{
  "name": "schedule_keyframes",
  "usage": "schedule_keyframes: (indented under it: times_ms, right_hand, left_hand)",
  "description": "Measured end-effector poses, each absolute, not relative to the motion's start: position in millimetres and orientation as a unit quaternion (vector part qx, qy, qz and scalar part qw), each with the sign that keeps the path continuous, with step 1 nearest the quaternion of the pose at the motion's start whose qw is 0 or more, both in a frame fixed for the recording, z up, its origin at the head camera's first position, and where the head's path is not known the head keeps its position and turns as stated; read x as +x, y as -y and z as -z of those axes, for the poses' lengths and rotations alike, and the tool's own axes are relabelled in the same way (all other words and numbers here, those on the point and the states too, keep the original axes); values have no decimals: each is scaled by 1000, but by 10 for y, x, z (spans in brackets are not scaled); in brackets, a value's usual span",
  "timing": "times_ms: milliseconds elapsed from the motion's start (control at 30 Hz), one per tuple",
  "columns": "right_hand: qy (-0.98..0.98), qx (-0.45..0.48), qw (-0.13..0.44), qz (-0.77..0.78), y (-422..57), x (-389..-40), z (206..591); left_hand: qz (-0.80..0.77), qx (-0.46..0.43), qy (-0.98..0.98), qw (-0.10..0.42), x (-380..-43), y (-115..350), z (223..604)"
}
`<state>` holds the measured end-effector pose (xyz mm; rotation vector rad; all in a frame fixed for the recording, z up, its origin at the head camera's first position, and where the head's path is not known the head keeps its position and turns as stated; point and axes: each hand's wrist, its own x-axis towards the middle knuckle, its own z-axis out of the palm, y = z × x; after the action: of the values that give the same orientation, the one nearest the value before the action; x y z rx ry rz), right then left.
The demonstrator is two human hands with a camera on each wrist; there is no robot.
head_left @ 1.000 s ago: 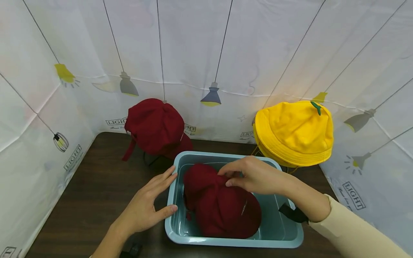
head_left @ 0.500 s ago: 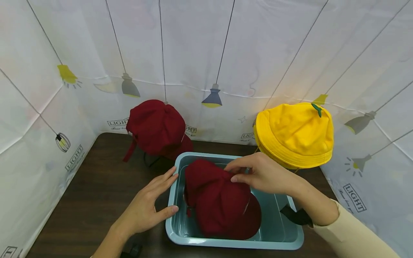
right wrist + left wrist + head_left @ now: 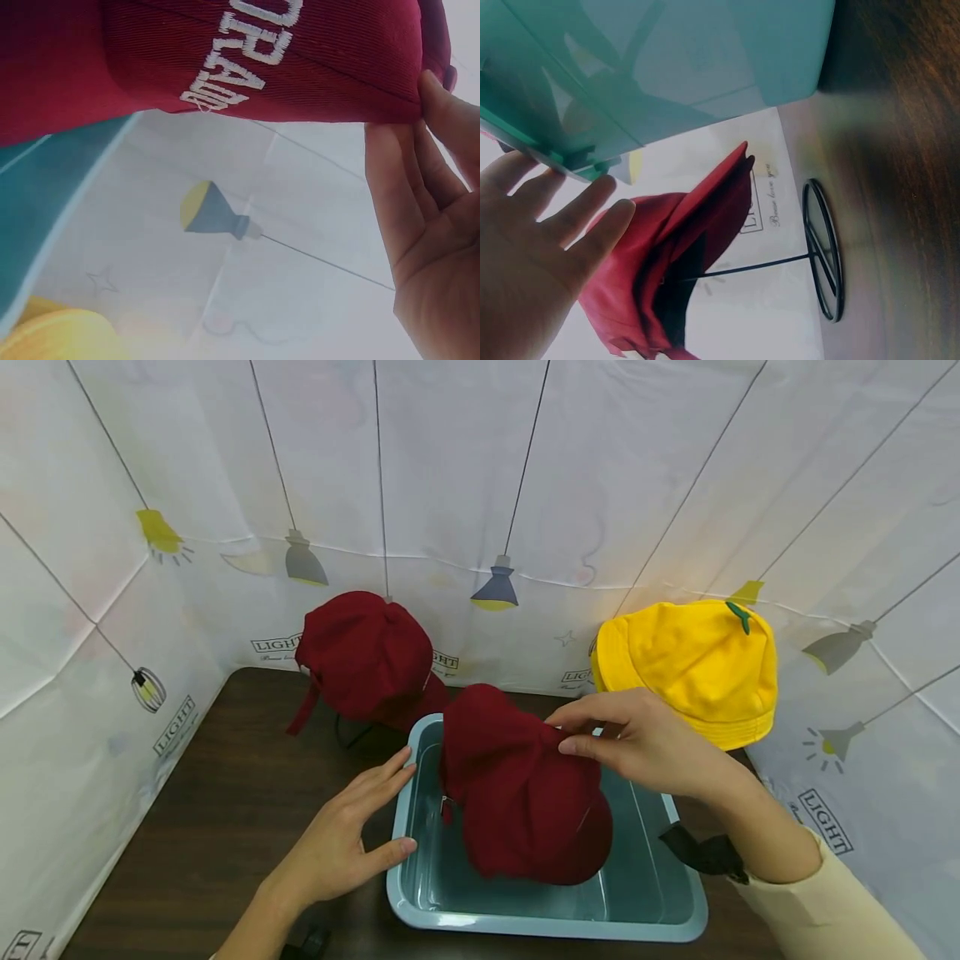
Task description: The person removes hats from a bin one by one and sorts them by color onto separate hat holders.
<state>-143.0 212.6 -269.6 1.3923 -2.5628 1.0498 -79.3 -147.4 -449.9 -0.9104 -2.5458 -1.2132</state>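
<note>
My right hand (image 3: 637, 739) pinches a dark red baseball cap (image 3: 517, 802) by the top of its crown and holds it raised over a light blue plastic tub (image 3: 547, 927). The brim points down to the right, and a strap end dangles at the left side. White embroidered letters (image 3: 240, 52) show on its front in the right wrist view, where thumb and fingers grip the fabric. My left hand (image 3: 341, 831) is spread, thumb and fingertips at the tub's left rim. Its fingers (image 3: 592, 240) appear beside the tub wall in the left wrist view.
Behind the tub on the left, another dark red cap (image 3: 363, 656) hangs on a black wire stand (image 3: 825, 251). A yellow bucket hat (image 3: 690, 668) with a green sprout stands back right. Lamp-printed white sheeting (image 3: 450, 460) encloses the dark wooden table (image 3: 225, 793).
My right hand has lifted the red cap up from the tub's floor, moving it slightly to the right. My left hand has stayed at the rim.
</note>
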Motion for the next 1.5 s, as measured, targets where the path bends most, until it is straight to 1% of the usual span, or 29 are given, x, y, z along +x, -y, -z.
schedule_keyframes:
  times_ms: [400, 733, 1067, 1500]
  right_hand:
    - [814, 483, 81, -313, -2016, -1526, 2439]
    - [821, 470, 97, -308, -1911, -1606, 2258]
    - [843, 456, 144, -248, -1789, -1757, 2141]
    - [871, 398, 139, -253, -1595, -2003, 2074]
  left_hand:
    - [407, -307, 855, 97, -805, 1482, 4495]
    - [406, -306, 856, 93, -800, 1491, 4492]
    - [410, -301, 857, 88, -786, 1480, 4506]
    - [401, -309, 857, 95, -792, 1468, 4512]
